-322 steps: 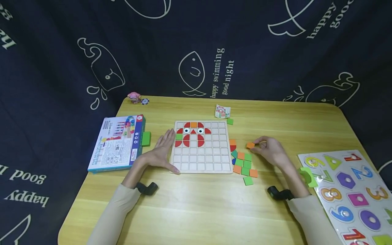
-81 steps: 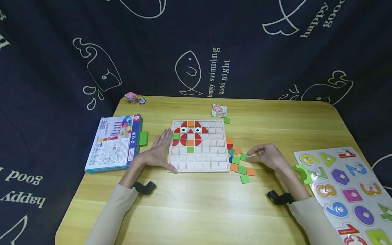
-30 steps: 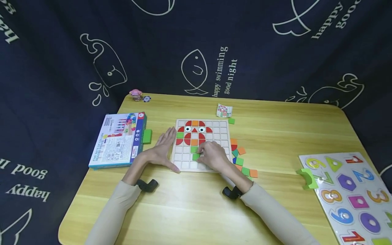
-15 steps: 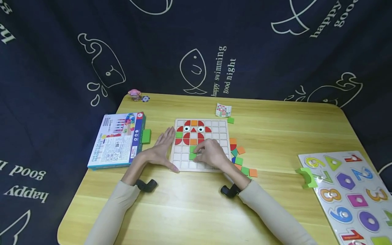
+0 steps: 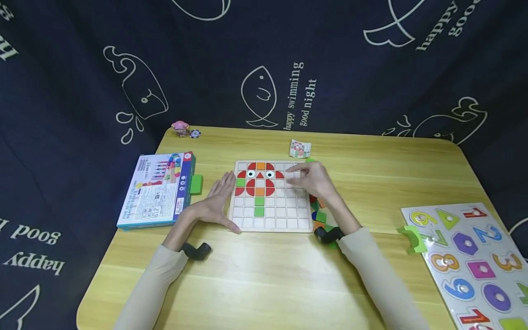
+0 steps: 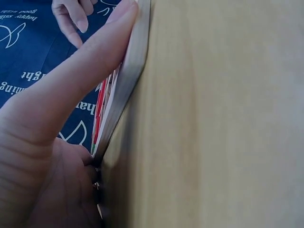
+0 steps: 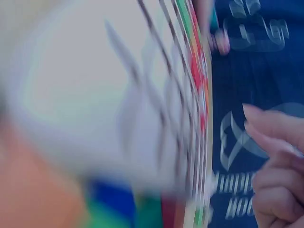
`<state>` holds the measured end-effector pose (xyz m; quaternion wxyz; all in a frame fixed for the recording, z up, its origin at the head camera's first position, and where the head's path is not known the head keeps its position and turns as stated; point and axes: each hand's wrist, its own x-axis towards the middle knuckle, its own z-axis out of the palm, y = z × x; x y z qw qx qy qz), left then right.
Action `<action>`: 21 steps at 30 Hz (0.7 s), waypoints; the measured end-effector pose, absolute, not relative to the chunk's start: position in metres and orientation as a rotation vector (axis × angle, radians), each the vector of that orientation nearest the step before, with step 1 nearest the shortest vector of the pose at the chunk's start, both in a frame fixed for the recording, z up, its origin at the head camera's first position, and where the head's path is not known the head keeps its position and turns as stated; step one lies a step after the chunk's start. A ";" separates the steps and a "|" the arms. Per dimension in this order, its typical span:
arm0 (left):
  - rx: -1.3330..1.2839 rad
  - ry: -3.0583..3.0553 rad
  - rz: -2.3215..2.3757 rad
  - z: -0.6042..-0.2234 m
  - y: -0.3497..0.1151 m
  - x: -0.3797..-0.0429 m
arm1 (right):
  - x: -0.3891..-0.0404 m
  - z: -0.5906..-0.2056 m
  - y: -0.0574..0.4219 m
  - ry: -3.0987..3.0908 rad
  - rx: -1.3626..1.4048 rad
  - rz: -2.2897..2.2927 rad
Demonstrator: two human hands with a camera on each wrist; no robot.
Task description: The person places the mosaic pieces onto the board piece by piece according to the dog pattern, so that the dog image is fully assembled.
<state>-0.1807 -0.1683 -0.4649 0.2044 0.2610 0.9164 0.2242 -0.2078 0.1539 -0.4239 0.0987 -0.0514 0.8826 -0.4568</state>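
Observation:
A light wooden grid board [image 5: 292, 223] lies on the table. Red, orange and green tiles and two eye tiles make a pattern in its upper left. Two green square tiles [image 5: 259, 211] sit one below the other under an orange tile [image 5: 260, 192]. My left hand [image 5: 211, 211] rests against the board's left side, fingers extended and thumb at the lower left corner. My right hand [image 5: 315, 181] hovers over the board's upper right, thumb and index finger apart with nothing between them. The right wrist view, blurred, shows its fingers [image 7: 278, 161] above the board.
Loose tiles [image 5: 321, 217] lie right of the board, partly hidden by my right arm. A small picture card [image 5: 299, 149] lies behind the board. A box [image 5: 154, 190] and a green block [image 5: 196, 184] stand left; a number puzzle board [image 5: 449, 275] and a green arch block [image 5: 414, 239] lie right.
My right hand has let go of the lower green tile and moved up and right. Over the longer span, an orange tile and two green tiles came onto the board. My left hand stays put.

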 end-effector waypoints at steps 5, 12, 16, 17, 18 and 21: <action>0.727 2.554 0.619 -0.464 -0.168 -0.182 | -0.245 -0.428 0.200 2.643 0.233 -1.375; 0.760 2.548 0.620 -0.465 -0.166 -0.185 | -0.265 -0.437 0.216 2.496 0.391 -1.403; 0.750 2.541 0.636 -0.465 -0.166 -0.184 | -0.267 -0.442 0.214 2.487 0.358 -1.406; 0.744 2.543 0.635 -0.464 -0.167 -0.183 | -0.267 -0.443 0.212 2.510 0.341 -1.374; 0.736 2.542 0.638 -0.464 -0.168 -0.182 | -0.267 -0.443 0.211 2.535 0.324 -1.339; 0.734 2.540 0.642 -0.462 -0.168 -0.181 | -0.266 -0.442 0.210 2.628 0.265 -1.199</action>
